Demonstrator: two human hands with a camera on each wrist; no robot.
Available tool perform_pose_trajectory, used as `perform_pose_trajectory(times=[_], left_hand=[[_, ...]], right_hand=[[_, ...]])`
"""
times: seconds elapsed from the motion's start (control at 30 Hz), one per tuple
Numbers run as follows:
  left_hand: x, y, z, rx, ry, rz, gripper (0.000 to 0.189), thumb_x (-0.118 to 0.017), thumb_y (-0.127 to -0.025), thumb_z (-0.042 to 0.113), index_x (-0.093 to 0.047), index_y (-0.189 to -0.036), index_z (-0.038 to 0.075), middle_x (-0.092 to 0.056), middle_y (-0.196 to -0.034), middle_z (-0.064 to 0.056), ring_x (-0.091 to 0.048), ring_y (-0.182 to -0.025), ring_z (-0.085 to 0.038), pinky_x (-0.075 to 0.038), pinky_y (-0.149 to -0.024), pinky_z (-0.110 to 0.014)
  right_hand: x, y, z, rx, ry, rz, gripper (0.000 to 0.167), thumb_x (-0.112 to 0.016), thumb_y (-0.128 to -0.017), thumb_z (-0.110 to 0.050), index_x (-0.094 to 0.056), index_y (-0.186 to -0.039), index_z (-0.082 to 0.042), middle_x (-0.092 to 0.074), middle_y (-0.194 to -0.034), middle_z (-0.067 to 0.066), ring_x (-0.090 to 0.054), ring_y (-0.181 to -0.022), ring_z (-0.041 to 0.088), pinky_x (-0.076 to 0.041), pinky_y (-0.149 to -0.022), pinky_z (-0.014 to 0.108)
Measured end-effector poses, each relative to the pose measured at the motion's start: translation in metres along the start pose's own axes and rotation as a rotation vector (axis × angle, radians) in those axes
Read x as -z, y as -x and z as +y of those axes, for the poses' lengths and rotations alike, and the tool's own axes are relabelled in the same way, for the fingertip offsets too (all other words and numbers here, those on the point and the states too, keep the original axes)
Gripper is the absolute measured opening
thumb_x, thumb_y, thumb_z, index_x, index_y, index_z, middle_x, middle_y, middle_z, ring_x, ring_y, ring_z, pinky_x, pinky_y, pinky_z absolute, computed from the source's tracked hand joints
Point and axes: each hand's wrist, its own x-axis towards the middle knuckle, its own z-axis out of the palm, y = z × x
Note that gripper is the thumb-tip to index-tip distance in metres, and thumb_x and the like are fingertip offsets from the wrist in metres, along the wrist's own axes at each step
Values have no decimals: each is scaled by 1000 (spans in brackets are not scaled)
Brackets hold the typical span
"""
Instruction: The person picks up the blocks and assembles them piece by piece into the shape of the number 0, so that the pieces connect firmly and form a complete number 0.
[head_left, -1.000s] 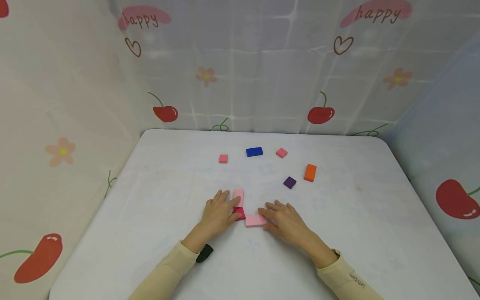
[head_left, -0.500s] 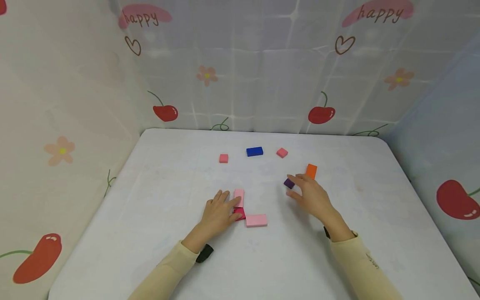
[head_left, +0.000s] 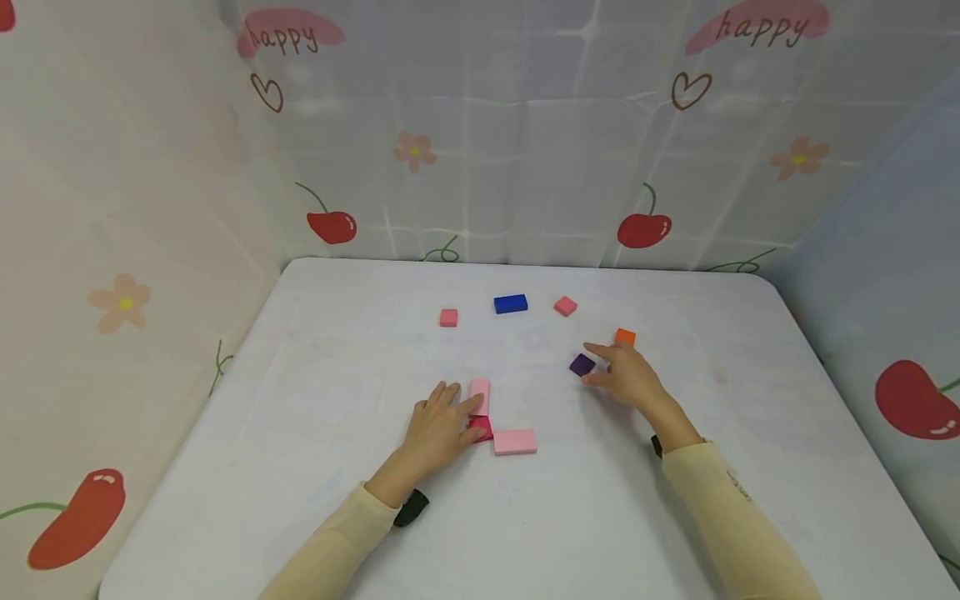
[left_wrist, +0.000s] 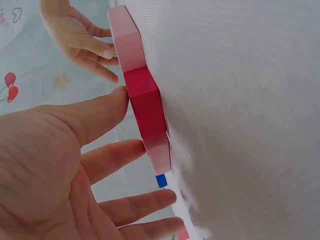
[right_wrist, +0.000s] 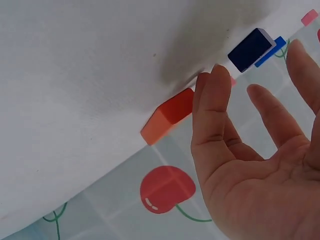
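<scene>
My left hand [head_left: 437, 431] lies with fingers extended. Its thumb touches a magenta block [left_wrist: 145, 102], and the index fingertip rests on an upright pink block [head_left: 480, 397] adjoining it. A second pink block [head_left: 514, 442] lies crosswise at the magenta one's lower right. My right hand [head_left: 628, 375] hovers over the table by a dark purple block [head_left: 582, 365], thumb and index finger spread on either side of it. In the right wrist view that purple block [right_wrist: 251, 50] stands apart from the fingertips. An orange block [right_wrist: 167, 115] sits just behind this hand, partly hidden in the head view.
Toward the back of the white table [head_left: 360, 333] lie a blue block [head_left: 511, 304] and two small coral blocks, one on the left [head_left: 448, 317] and one on the right [head_left: 566, 306]. A printed curtain [head_left: 525, 167] hangs behind the far edge.
The right hand has left the crosswise pink block and moved up and right to the purple block, its thumb and index finger spreading there. My left hand has stayed in place.
</scene>
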Motion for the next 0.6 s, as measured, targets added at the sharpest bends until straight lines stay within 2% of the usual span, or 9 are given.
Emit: perform_pose_trajectory(times=[0.17,0.27,0.4,0.6], left_hand=[[1,1,0,4,6,-5,49,-70,-89,35,-61,-134,17,-50,-141,-22,-40,-136,-46,-40,-97,-60],[2,1,1,11,12,-10,49,-70,-90,35,-61,-134,17,-49,-141,-22,-39,-136,-46,-40,-98,-60],[2,1,2,11,10,-12,49,-70,-90,35,-61,-135,17,-50,-141,-22,-39,-136,-46,-39,-98,-61],[2,2,2,5,8,-5,49,-71,-89,35,-62,-134,17,-51,-140,-22,-41,-135,-46,-40,-97,-62]], right_hand=[[-7,3,5,18,65,48,57,-72,-89,-26,-53,-141,-12,-52,-130,28,-55,-110,40,-51,-77,47],[-11,6,6,35,104,88,51,-71,-90,-25,-57,-137,-12,-55,-124,25,-55,-106,38,-52,-73,46],[-14,7,6,54,101,129,40,-68,-92,-23,-64,-130,-10,-57,-126,26,-55,-110,42,-53,-72,50],[-16,2,7,48,83,175,33,-73,-88,-25,-71,-119,-12,-61,-128,22,-59,-113,42,-53,-65,43]])
